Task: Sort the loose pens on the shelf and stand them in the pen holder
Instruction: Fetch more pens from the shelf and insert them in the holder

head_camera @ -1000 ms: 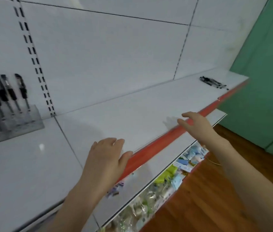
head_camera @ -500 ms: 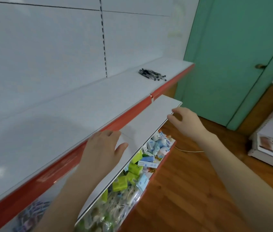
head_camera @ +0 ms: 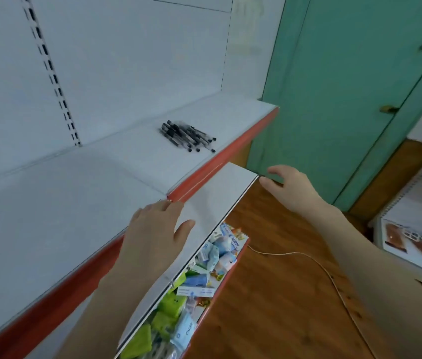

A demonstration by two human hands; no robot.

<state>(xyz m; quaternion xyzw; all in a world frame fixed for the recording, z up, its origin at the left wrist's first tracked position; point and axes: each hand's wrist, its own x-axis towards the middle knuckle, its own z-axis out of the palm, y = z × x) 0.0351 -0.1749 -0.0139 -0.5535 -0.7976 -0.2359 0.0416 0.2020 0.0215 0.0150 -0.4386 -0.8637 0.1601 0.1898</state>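
A pile of several loose black pens [head_camera: 188,136] lies on the white shelf [head_camera: 80,193] near its right end, close to the red front edge [head_camera: 220,156]. My left hand [head_camera: 155,231] hovers open, palm down, over the shelf's front edge, well short of the pens. My right hand [head_camera: 286,187] is out to the right, off the shelf corner, fingers loosely spread and holding nothing. The pen holder is out of view.
A lower white shelf [head_camera: 212,203] juts out under the red edge, with a bin of small packets [head_camera: 191,286] below it. A green door [head_camera: 355,86] stands at the right. A thin cord [head_camera: 308,257] lies on the wooden floor. Another display [head_camera: 417,234] sits at far right.
The view has swung right along the shelf: the pen holder at the left has left the frame and the pens are closer. Both hands moved right with it, still empty.
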